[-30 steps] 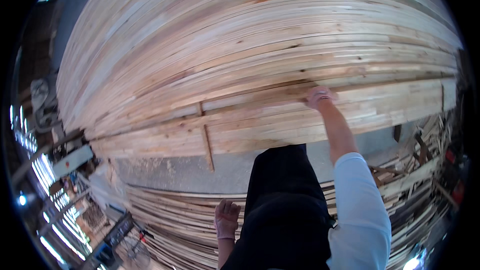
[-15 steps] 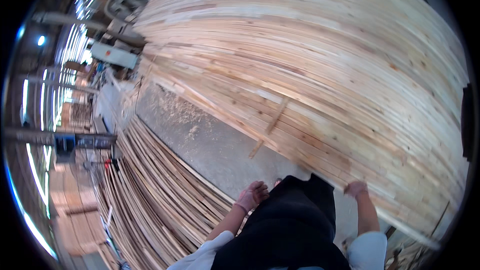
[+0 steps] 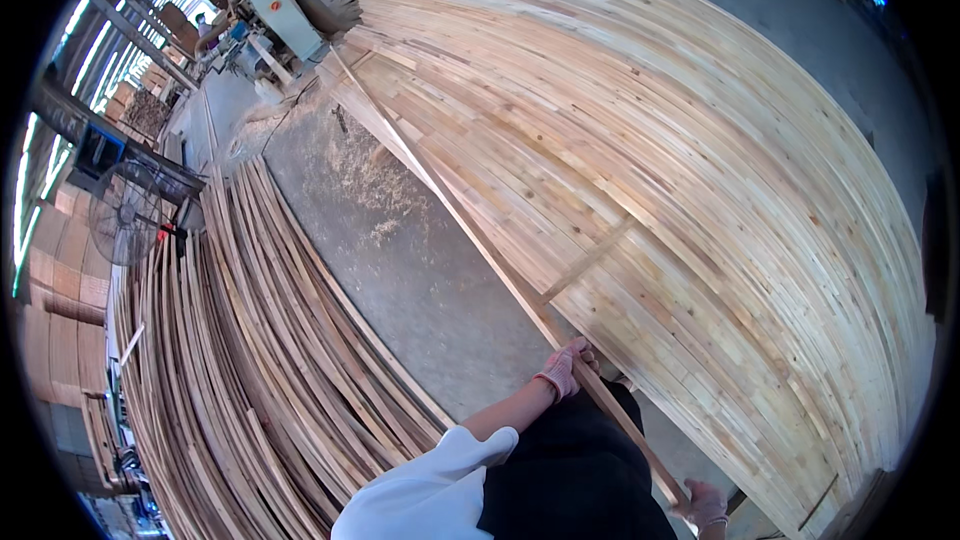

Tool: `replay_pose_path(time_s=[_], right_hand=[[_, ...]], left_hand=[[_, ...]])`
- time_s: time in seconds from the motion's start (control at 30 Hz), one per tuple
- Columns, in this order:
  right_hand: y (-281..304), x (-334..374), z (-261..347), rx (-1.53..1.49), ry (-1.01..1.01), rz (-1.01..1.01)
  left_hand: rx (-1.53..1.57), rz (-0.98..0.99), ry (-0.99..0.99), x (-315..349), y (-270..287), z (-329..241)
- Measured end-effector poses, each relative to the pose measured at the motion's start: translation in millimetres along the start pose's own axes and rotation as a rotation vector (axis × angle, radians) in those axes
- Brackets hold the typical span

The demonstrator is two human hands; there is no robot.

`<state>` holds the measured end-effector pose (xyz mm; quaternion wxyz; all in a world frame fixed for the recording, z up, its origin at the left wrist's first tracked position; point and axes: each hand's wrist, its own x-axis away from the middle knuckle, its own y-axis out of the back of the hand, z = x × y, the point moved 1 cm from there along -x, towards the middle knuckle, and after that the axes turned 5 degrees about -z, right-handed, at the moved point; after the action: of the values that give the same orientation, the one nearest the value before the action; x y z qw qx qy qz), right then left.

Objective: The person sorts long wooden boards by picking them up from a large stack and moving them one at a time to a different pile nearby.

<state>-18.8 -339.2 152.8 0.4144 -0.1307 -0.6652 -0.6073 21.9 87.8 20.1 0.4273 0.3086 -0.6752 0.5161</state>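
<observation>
A long, thin wooden strip (image 3: 545, 322) runs slantwise from beside my body toward the far left, along the near edge of a broad layer of pale wooden strips (image 3: 680, 180). My left hand (image 3: 568, 368), in a pinkish glove, is closed around this strip in front of my dark apron. Nearer to me, my right hand (image 3: 705, 502), gloved too, grips the strip close to its near end; some of its fingers are hidden. A short crosspiece (image 3: 590, 260) lies across the layer, just beyond my left hand.
Many loose strips (image 3: 260, 340) are piled lengthwise on my left. Between pile and layer is grey floor (image 3: 430, 290) strewn with sawdust (image 3: 375, 180). A standing fan (image 3: 135, 212) is at the left, by a post. A pale machine cabinet (image 3: 283, 15) stands at the far left.
Both hands were apart and held no strip; now they hold the long strip. The view has swung, bringing the floor strip and the left-hand pile further into sight.
</observation>
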Motion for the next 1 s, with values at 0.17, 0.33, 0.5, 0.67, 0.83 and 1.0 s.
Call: replay_pose_path(time_s=[0.17, 0.33, 0.5, 0.67, 0.83, 1.0], right_hand=[[-126.4, 69.9, -63.8, -0.001, -0.085, 0.15], [-161.9, 89.9, -49.2, 0.005, -0.201, 0.14], [-87.9, 87.0, 5.2, 0.05, -0.361, 0.199], [-102.7, 79.4, -16.1, 0.051, -0.389, 0.038], [-127.8, 75.7, -49.0, 0.043, -0.426, -0.128], [-156.5, 70.0, -87.8, 0.018, -0.448, -0.273]], left_hand=[[0.006, -0.104, 0.027, 29.7, 33.1, -14.3], [0.043, 0.076, 0.007, 31.2, 59.1, -14.2], [0.094, 0.24, -0.025, 54.9, 58.2, -10.4], [0.204, 0.581, -0.012, 84.2, 45.7, -1.2], [0.206, 0.536, -0.069, 95.1, 40.6, 18.3], [0.278, 0.566, -0.088, 100.9, 35.7, 31.9]])
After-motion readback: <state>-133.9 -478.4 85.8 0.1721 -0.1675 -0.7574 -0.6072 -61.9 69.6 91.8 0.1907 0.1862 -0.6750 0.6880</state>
